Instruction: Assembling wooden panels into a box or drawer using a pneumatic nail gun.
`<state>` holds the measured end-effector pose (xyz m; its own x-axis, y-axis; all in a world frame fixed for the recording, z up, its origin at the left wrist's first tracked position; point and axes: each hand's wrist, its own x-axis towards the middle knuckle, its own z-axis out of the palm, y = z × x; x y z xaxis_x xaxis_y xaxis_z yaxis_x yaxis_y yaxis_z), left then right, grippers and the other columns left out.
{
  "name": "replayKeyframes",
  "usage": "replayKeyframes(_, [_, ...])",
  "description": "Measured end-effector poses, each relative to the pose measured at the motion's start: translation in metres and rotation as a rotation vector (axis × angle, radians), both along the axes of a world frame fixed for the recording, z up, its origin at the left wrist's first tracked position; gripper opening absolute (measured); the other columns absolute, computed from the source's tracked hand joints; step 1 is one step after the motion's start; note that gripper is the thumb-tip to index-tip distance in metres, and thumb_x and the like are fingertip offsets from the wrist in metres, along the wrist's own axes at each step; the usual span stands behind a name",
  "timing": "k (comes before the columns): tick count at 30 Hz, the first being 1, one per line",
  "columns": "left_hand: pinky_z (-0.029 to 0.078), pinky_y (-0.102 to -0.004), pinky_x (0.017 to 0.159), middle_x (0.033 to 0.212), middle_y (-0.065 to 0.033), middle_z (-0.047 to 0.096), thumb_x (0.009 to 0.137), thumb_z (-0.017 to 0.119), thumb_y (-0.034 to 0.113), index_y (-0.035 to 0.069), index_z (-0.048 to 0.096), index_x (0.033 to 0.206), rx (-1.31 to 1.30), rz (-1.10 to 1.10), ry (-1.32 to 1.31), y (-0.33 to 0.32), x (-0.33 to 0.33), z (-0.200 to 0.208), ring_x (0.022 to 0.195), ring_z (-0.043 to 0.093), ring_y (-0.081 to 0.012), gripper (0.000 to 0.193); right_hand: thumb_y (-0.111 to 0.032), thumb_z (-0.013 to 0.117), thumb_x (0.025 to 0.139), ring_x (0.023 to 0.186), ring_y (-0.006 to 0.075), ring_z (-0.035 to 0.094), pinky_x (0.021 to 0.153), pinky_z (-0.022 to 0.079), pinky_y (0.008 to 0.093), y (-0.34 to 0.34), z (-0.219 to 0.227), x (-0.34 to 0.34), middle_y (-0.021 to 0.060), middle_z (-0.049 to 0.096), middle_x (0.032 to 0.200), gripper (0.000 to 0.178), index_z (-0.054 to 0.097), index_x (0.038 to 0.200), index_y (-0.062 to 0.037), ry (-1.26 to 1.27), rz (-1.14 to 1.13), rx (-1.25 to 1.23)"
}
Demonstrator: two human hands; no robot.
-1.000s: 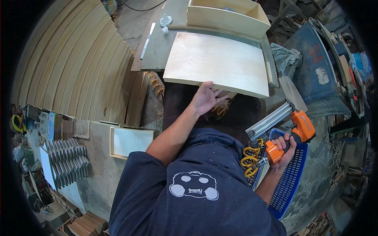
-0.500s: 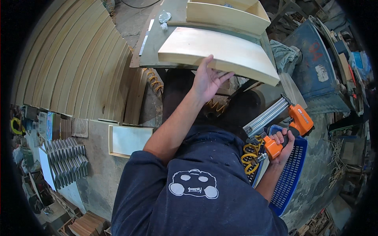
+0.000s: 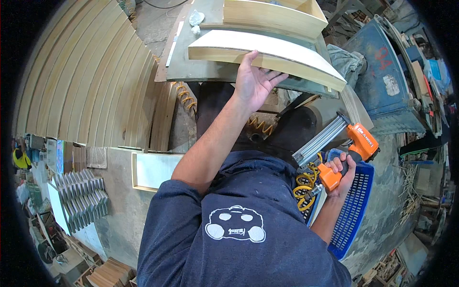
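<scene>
My left hand [image 3: 254,86] grips the near side of a shallow wooden box [image 3: 306,76], its thumb over the top edge and its fingers at the underside. The box has a white panel facing up, and its near side is raised off the workbench [image 3: 181,72]. In my right hand [image 3: 345,173] is an orange nail gun [image 3: 361,142] with a long silver magazine, held to the right of my lap, away from the box. A yellow coiled air hose [image 3: 302,189] hangs beside its handle.
Another open wooden box [image 3: 272,19] stands at the bench's far side, near a crumpled plastic bag [image 3: 196,20]. Tall stacked wooden frames [image 3: 86,76] rise at left; a white-bottomed tray [image 3: 155,171] lies below them. A blue basket [image 3: 356,210] and blue metal cabinet [image 3: 382,76] are at right.
My left hand has moved slightly up and away, tilting the near side of the box higher, so less of the white panel shows. The nail gun has barely shifted.
</scene>
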<state>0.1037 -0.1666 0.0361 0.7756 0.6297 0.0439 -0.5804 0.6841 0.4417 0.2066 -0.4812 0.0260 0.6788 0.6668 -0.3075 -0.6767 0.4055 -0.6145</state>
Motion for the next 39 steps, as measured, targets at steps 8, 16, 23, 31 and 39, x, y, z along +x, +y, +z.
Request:
replayKeyframes(8, [0.041,-0.0503,0.103,0.126,-0.0266,0.047,0.094,0.042,0.039,-0.006,0.031,0.132,0.008,0.021,0.006,0.001,0.003,-0.002,0.12,0.047,-0.0381,0.061,-0.025,0.049,0.093,0.053,0.01,0.046,0.069,0.044,0.0303,0.002,0.001,0.0,-0.0026,0.041,0.057,0.017,0.045,0.084,-0.0108,0.024,0.008,-0.001])
replayKeyframes(16, [0.04,-0.0505,0.104,0.125,-0.0272,0.046,0.093,0.043,0.041,-0.008,0.031,0.131,0.023,0.039,0.03,0.001,0.004,-0.003,0.12,0.047,-0.038,0.063,-0.026,0.05,0.093,0.053,0.0097,0.047,0.07,0.045,0.0303,0.003,-0.001,-0.001,-0.003,0.04,0.057,0.017,0.046,0.085,-0.0108,0.041,0.008,-0.02])
replayKeyframes(23, [0.041,-0.0495,0.104,0.126,-0.0262,0.045,0.093,0.042,0.042,-0.007,0.031,0.132,0.022,0.048,0.06,-0.002,0.003,-0.003,0.119,0.048,-0.0369,0.063,-0.026,0.052,0.093,0.053,0.0094,0.048,0.068,0.045,0.0295,0.003,-0.006,0.002,-0.0033,0.041,0.058,0.017,0.047,0.086,-0.0107,0.041,0.02,-0.017])
replayKeyframes(31, [0.043,-0.0483,0.103,0.127,-0.0258,0.043,0.095,0.04,0.04,-0.006,0.029,0.133,0.09,0.091,0.047,0.0,0.006,0.002,0.12,0.047,-0.038,0.061,-0.026,0.052,0.093,0.054,0.0092,0.048,0.068,0.046,0.0301,0.005,-0.005,0.003,-0.0032,0.041,0.058,0.017,0.047,0.085,-0.0109,0.049,0.017,-0.026])
replayKeyframes(39, [0.041,-0.0528,0.103,0.127,-0.0263,0.044,0.097,0.037,0.023,-0.008,0.033,0.127,0.139,0.155,-0.063,0.041,0.034,0.035,0.119,0.046,-0.0416,0.043,-0.025,0.052,0.093,0.054,0.0094,0.047,0.069,0.046,0.0309,0.002,-0.006,0.003,-0.003,0.041,0.059,0.017,0.047,0.085,-0.0108,0.055,-0.002,-0.038])
